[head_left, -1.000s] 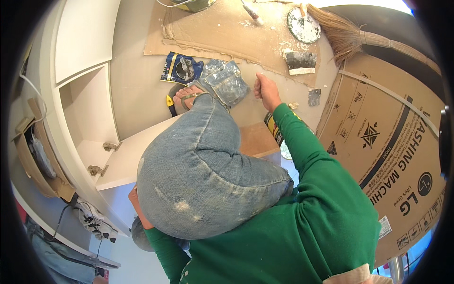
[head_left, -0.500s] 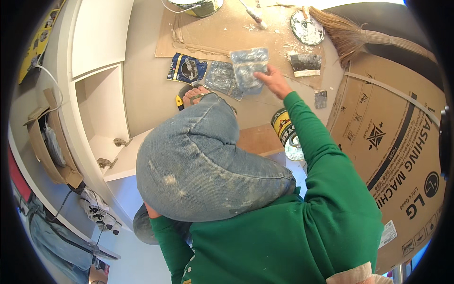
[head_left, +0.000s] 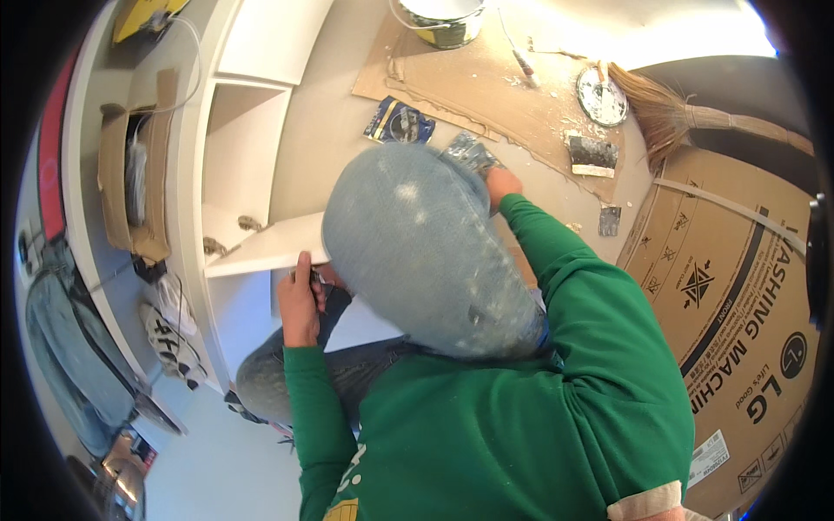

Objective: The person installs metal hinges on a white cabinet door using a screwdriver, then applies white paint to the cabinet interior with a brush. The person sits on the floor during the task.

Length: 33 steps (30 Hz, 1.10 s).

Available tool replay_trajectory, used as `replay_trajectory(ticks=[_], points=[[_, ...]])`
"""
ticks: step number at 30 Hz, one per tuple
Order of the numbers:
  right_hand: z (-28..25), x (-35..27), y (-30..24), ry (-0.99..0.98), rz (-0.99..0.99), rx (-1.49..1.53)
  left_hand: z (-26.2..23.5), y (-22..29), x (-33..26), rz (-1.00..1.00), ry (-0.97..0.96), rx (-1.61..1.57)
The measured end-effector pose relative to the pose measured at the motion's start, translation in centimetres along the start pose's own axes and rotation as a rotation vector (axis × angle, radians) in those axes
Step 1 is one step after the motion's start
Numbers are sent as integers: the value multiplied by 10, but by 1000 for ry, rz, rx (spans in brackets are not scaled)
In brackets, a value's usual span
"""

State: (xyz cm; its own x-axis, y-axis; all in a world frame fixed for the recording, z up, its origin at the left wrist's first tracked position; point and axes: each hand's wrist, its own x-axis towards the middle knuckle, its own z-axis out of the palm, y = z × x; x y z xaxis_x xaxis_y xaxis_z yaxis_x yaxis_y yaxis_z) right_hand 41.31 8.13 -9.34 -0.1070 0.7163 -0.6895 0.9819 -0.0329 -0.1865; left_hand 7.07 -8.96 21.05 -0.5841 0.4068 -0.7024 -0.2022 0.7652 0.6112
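My left hand (head_left: 300, 304) is raised beside the cabinet's low shelf (head_left: 278, 245), left of my bent knee. Its fingers curl around something small and dark, too blurred to name. My right hand (head_left: 502, 186) is down just past the knee, at the edge of a crinkled clear plastic packet (head_left: 472, 154). The knee covers its fingers, so whether it grips anything is hidden. A blue packet (head_left: 400, 122) lies on the floor left of the clear one. Two metal hinges (head_left: 250, 223) sit on the shelf.
Flattened cardboard (head_left: 486, 78) bears a paint bucket (head_left: 443, 22), a brush (head_left: 524, 65), a putty-smeared lid (head_left: 601, 95) and a dark scraper-like piece (head_left: 592, 154). A straw broom (head_left: 660, 108) and a large cardboard box (head_left: 721, 260) border the right. An open carton (head_left: 135, 174) stands left.
My right hand has drawn back toward the knee from the packet it held out over the floor. My left hand has come up into view. The knee has shifted, and the view has turned left.
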Motion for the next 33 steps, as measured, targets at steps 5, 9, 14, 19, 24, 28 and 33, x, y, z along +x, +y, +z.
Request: replay_trajectory(ticks=[5, 9, 14, 19, 24, 28, 33], points=[[-79, -10, 37, 180, 100, -148, 7, 17, -1, -7, -33, -59], [-135, -21, 2, 475, -85, 41, 21, 44, 16, 52, -77, -161], [-116, 15, -98, 209, -245, 277, 41, 71, 49, 200, -86, -219], [-70, 82, -147, 94, -287, 117, 34, 41, 46, 58, -117, -100], [-61, 110, -124, 78, -464, 230, -41, -25, -3, -89, 30, -279], [-111, 66, -109, 304, -705, 469, -125, -59, -27, 146, 419, 241], [-256, -66, -150, 578, -850, 386, -195, -62, 17, 372, 662, 871]])
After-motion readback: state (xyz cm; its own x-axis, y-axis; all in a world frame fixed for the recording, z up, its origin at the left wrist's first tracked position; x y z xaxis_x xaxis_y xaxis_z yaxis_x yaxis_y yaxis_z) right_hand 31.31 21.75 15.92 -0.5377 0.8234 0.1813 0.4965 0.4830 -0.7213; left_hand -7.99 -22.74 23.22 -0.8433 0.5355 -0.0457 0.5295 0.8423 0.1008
